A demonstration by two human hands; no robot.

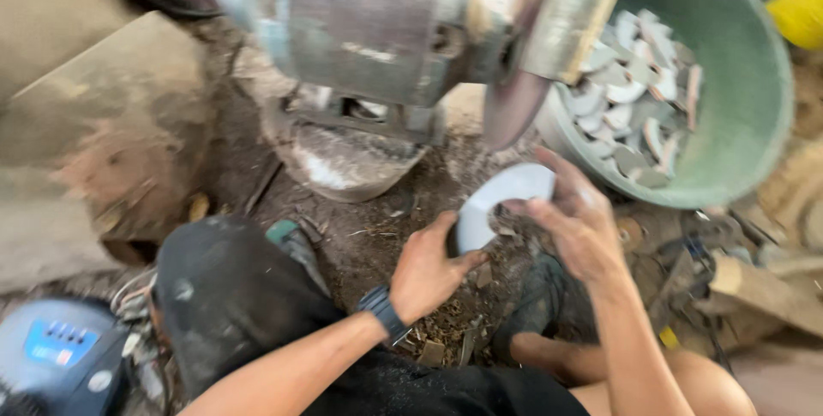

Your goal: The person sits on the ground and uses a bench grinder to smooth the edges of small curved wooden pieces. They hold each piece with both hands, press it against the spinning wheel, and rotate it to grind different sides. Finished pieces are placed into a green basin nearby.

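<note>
Pale crescent-shaped blank (501,202) sits just below the grinding wheel (514,107), pinched between left hand (426,272) and right hand (576,221), fingers curled closed on its edges, apparently steadying it; similar pieces fill the green tub (746,82) at far right.

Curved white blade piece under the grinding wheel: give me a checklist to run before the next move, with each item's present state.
1. Both hands on the curved white piece: ok; left hand at its lower edge, right hand at its right side.
2. Piece clear of the grinding wheel: ok, a gap shows.
3. Fingers away from the wheel: ok, though the right fingertips are near.
4. Wheel spinning or stopped: cannot tell, blurred.
5. Green bucket of similar pieces within reach: ok, beside the right hand.
6. Hand protection: not ok, bare hands; only a wristwatch on the left.
</note>
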